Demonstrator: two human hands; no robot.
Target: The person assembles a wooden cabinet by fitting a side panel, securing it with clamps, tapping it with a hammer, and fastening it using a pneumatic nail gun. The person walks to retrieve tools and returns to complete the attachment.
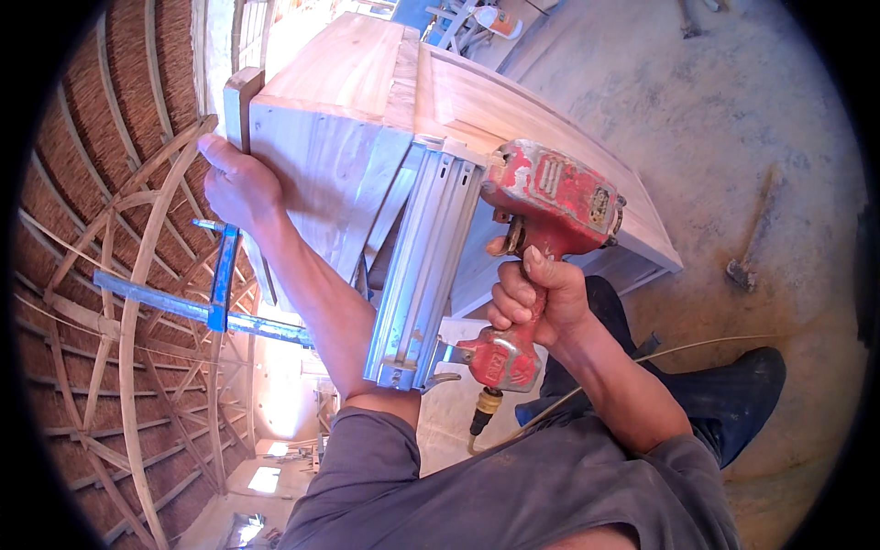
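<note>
My right hand (pixel 541 298) is wrapped round the grip of a worn red pneumatic nail gun (pixel 559 197). A long silver-blue magazine (pixel 426 266) runs along the gun, and its nose is against the edge of a pale wooden cabinet (pixel 321 156). At the cabinet's left side, my left hand (pixel 240 183) grips a narrow wooden strip (pixel 240 105) that lies along the panel; some of its fingers are hidden. From the gun's handle a thin air hose (pixel 568 399) trails off to the right.
A blue bar clamp (pixel 220 284) juts out left of my left forearm. On the floor to the right lies a hammer (pixel 752 238), with another hammer (pixel 687 20) farther off. An orange-and-white container (pixel 498 22) is beyond the cabinet. Curved roof timbers (pixel 151 257) fill the left.
</note>
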